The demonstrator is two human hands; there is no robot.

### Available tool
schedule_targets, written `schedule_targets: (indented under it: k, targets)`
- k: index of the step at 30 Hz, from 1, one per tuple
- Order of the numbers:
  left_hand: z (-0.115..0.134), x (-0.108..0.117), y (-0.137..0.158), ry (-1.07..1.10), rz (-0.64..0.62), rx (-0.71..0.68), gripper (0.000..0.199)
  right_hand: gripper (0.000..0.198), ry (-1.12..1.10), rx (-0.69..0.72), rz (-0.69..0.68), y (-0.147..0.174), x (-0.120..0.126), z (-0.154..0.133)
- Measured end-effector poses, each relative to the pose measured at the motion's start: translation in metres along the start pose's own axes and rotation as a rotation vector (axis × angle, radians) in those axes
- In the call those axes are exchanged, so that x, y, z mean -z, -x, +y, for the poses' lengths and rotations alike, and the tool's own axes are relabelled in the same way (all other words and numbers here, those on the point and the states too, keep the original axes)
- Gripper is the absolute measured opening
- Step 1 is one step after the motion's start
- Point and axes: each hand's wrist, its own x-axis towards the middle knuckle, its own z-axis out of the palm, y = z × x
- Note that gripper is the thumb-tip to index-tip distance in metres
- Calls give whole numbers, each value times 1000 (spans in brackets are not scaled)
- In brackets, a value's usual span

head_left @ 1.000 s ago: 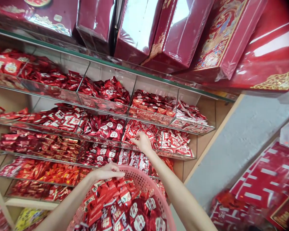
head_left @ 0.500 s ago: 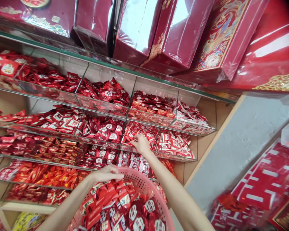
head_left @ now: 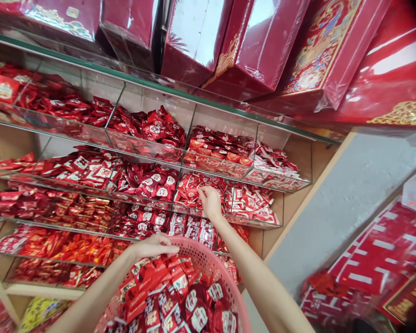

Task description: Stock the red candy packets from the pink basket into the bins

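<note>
While the left hand (head_left: pixel 153 246) keeps its place at the rim of the pink basket (head_left: pixel 198 253), we note that the right hand (head_left: pixel 212 203) has shifted a little right and farther back, its fingertips now over the middle of the small red-and-white packets (head_left: pixel 187 188) rather than near their front edge. We take this to mean the reach is still among the packets, with nothing yet brought to the basket. Right fingers: narrow, tips near each other; at this blur we cannot tell whether a packet sits between them. Left fingers: hooked over the rim, apparently holding it. The small packets lie in a shelf compartment (head_left: pixel 191 210) beyond the basket, at mixed angles, with no shared long axis. The basket is round, its mouth facing up toward us; inside, the bright red packets (head_left: pixel 138 291) run lengthwise from lower left to upper right.
</note>
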Motion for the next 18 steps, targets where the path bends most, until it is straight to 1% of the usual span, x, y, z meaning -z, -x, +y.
schedule_targets:
  k: [2,4,7,11,14,18]
  targets:
    - [1,-1,0,-18,15,2,49,21,-84,-19,28,-1,0,4]
    - [2,-1,1,-26,5,-5,48,22,-164,-49,41,-1,0,6]
    - [3,-1,1,-18,-32,-33,47,24,-286,-95,42,2,2,6]
    - [4,-2,2,-8,-27,-35,47,23,-481,-171,38,10,7,5]
    - [4,-3,2,-12,-20,-33,47,23,-575,-155,42,19,13,5]
    - [5,-5,3,-5,-20,-31,49,22,-577,-119,68,34,27,5]
